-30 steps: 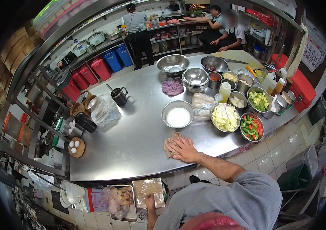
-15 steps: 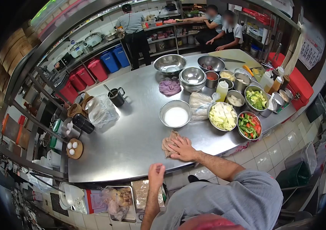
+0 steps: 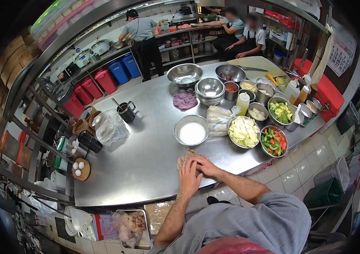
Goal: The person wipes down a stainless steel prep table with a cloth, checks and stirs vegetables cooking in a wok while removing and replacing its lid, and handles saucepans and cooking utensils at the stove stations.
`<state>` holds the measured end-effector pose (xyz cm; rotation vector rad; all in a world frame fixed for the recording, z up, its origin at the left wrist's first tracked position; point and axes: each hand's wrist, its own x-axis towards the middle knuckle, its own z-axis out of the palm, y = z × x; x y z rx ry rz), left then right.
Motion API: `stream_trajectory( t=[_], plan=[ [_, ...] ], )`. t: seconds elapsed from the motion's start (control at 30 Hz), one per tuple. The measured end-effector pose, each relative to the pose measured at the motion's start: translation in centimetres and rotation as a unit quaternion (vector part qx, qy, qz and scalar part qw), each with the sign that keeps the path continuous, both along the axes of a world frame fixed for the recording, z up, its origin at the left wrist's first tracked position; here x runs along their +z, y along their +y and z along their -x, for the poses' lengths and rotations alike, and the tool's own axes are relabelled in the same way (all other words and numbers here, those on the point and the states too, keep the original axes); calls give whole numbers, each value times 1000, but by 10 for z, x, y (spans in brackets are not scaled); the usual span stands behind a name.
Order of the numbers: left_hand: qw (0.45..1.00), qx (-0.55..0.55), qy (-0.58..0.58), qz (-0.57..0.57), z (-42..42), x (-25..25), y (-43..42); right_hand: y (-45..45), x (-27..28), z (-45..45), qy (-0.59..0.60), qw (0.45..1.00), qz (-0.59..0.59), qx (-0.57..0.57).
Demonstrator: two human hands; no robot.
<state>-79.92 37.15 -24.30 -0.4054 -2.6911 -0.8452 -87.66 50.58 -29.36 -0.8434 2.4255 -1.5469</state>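
Note:
A crumpled tan cloth (image 3: 183, 160) lies on the steel table (image 3: 146, 169) near its front edge. My right hand (image 3: 208, 166) presses down on the cloth with bent fingers closed over it. Beside it, my left hand (image 3: 189, 178) rests on the cloth's near side, fingers stretched forward and thumb apart. The two hands nearly touch, and they hide much of the cloth. Just beyond them stands a steel bowl (image 3: 191, 133) holding something white. To its right sit a plastic bag of pale food (image 3: 219, 120) and a bowl of chopped cabbage (image 3: 243, 132).
Bowls of cut peppers (image 3: 274, 141) and greens (image 3: 280, 111), plus sauce bottles (image 3: 292, 90), crowd the right side. Stacked bowls (image 3: 210, 89) and a purple cloth (image 3: 185, 100) stand farther back. Leftward are a plastic bag (image 3: 110, 128), a black mug (image 3: 126, 112) and eggs (image 3: 78, 166). Several people work behind.
My left hand has moved up and right from the table's edge onto the cloth. My right hand stays on the cloth, its fingers now more bent. The person at the back left has turned slightly.

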Motion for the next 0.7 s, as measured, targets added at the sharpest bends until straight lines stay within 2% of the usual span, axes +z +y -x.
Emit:
stream_trajectory(
  t=[0.03, 0.1, 0.13, 0.2, 0.23, 0.3, 0.33, 0.5, 0.57, 0.7],
  plan=[
    [1000, 1, 1, 1, 6, -6, 2, 0, 1, 2, 1, 1000, 1, 1],
    [998, 8, -47, 30, 12, -16, 4, -1, 5, 2, -165, 973, 163, -10],
    [998, 9, -47, 30, 12, -20, 3, -2, 8, 0, -166, 972, 163, -10],
    [996, 20, -61, 55, 9, -26, 0, -5, 11, -6, -61, 988, 117, -80],
    [997, 21, -58, 55, 6, -27, -2, -5, 5, -5, -59, 988, 117, -79],
    [995, 26, -63, 78, 1, -28, -8, -7, 4, -2, 46, 996, 65, -35],
    [995, 27, -64, 78, -2, -29, -11, -7, 7, -6, 12, 997, 66, -24],
    [995, 41, -81, 41, -18, -28, -37, -23, 11, -20, 12, 998, -15, 61],
    [994, 49, -91, 27, -24, -31, -49, -34, 20, -31, 127, 975, -142, 110],
    [994, 70, -85, 0, -35, -35, -68, -57, 9, -36, 167, 962, -171, 132]
  ],
)
